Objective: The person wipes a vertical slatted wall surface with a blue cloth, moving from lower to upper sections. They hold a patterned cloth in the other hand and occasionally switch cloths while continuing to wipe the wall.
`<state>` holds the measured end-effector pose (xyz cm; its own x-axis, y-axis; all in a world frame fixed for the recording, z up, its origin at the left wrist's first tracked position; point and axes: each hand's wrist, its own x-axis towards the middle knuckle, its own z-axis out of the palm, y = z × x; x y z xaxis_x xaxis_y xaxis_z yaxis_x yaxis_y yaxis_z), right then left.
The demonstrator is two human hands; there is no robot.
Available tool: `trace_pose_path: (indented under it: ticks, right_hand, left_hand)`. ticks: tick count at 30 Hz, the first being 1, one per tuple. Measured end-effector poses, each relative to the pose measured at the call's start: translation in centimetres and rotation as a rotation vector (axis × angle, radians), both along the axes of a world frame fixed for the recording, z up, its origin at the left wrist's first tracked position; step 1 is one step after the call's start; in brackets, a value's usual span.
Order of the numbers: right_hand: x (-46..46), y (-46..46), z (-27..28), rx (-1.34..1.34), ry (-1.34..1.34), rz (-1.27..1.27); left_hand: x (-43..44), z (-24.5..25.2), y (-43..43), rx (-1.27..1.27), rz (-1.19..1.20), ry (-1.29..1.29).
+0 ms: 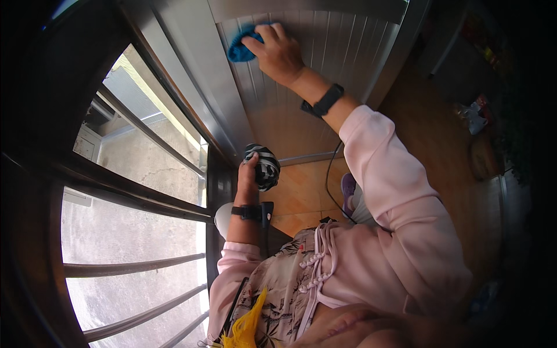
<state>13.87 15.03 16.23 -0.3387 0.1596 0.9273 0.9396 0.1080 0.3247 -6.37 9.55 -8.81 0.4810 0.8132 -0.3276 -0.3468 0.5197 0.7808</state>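
My right hand (280, 54) presses a blue cloth (243, 45) against the upper part of a ribbed metal door panel (330, 52). The cloth is bunched under my fingers and slightly blurred. Lower down, my left hand (248, 172) grips a wadded black-and-white striped cloth (263, 167), thumb on top. That wad hangs near the panel's bottom left corner, beside the door frame (204, 82). Part of the left hand's fingers is hidden behind the wad.
A barred, screened window (139, 143) lies close on my left. Orange tiles (300, 187) cover the floor, and a black cable (329, 174) runs down by my purple shoe (347, 191). At the right, a plastic bag (472, 116) lies near a round wooden object (484, 156).
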Motion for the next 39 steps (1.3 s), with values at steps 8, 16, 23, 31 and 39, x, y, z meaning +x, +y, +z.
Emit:
trace_pose_path:
  ticks: [8,16,23,31,39]
  right_hand:
    - [-1.6,2.1,2.9,0.178,-0.020,0.007]
    - [-3.0,3.4,-1.4,0.142,0.081,-0.070]
    - [-2.8,2.1,-8.9,-0.075,0.130,-0.004]
    - [-0.8,-2.0,-18.7,-0.508,-0.029,-0.010]
    - [0.5,-0.6,-7.8,-0.237,0.071,0.014]
  left_hand:
    - [-0.6,1.3,-0.9,0.033,0.048,-0.023]
    - [-1.4,2.6,-2.0,0.067,0.016,-0.045]
    - [-1.7,2.2,-1.8,0.047,0.063,0.009]
    - [-2.1,0.8,-0.8,0.033,0.085,0.004]
    - [-2.2,1.6,0.1,0.052,0.112,-0.020]
